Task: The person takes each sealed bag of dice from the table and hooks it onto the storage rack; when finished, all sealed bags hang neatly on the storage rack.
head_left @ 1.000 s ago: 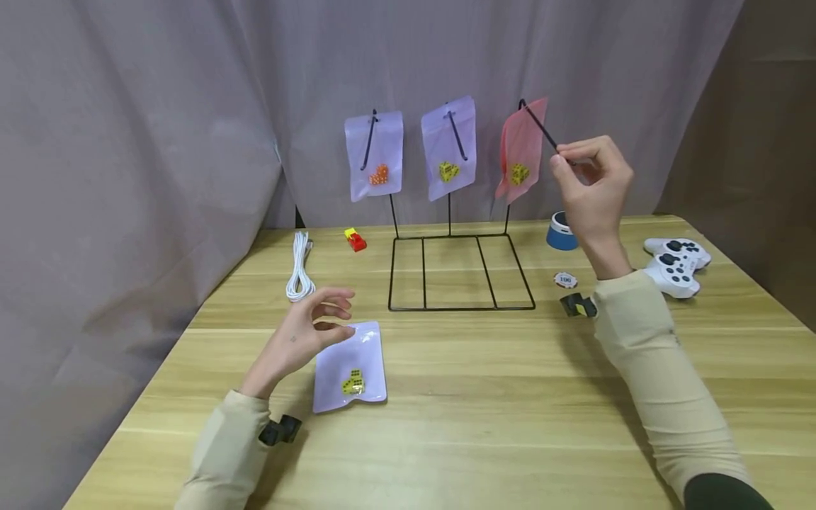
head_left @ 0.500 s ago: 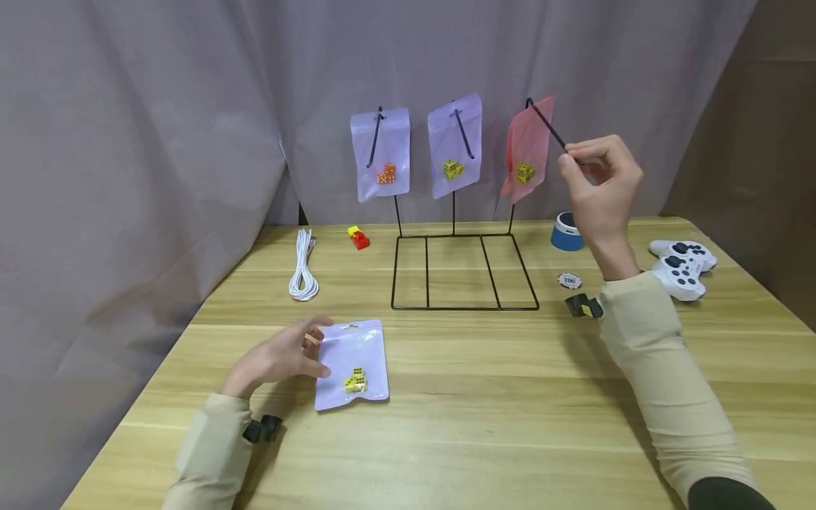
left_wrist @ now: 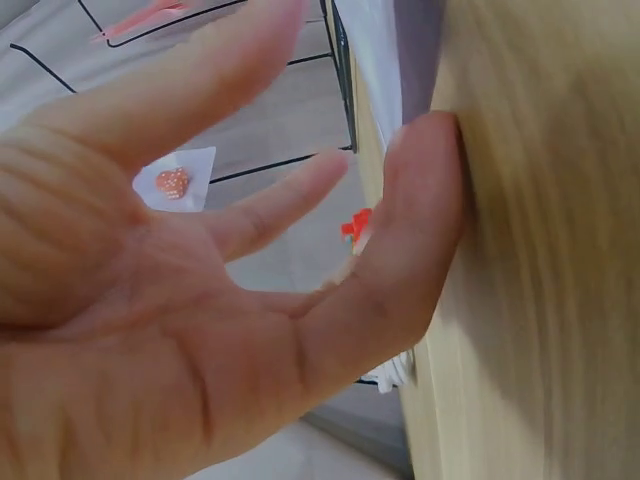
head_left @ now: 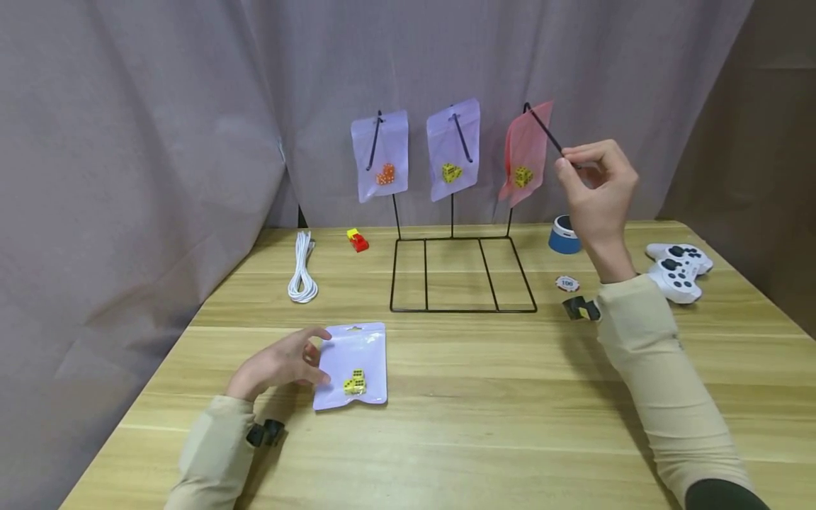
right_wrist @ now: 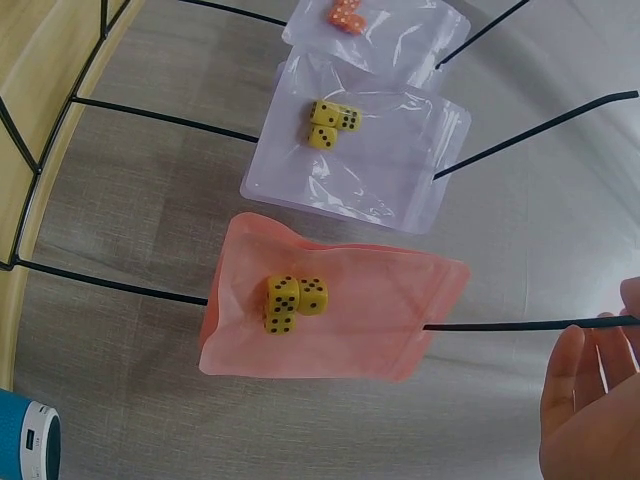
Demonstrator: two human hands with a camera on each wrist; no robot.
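Lilac pouch (head_left: pixel 353 365) unmoved, left hand (head_left: pixel 280 362) lowered beside

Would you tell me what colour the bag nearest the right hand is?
Pink; the bag shows best in the right wrist view.

We are seeing a wire rack (head_left: pixel 462 283) standing at the middle back of the bench (head_left: pixel 484 439), three bags (head_left: pixel 451 149) hanging in a row on its hooks. Left of the rack a coiled cable (head_left: pixel 302 269) and a small toy (head_left: pixel 357 239) are lying; right of it a round tin (head_left: pixel 564 235), a chip (head_left: pixel 567 284) and a game controller (head_left: pixel 677 268) are sitting. In front of the rack a fourth bag (head_left: pixel 353 365) is lying flat, our left hand (head_left: pixel 280 361) touching its left edge. Our right hand (head_left: pixel 596 188) is pinching the rightmost hook (head_left: pixel 544 130).
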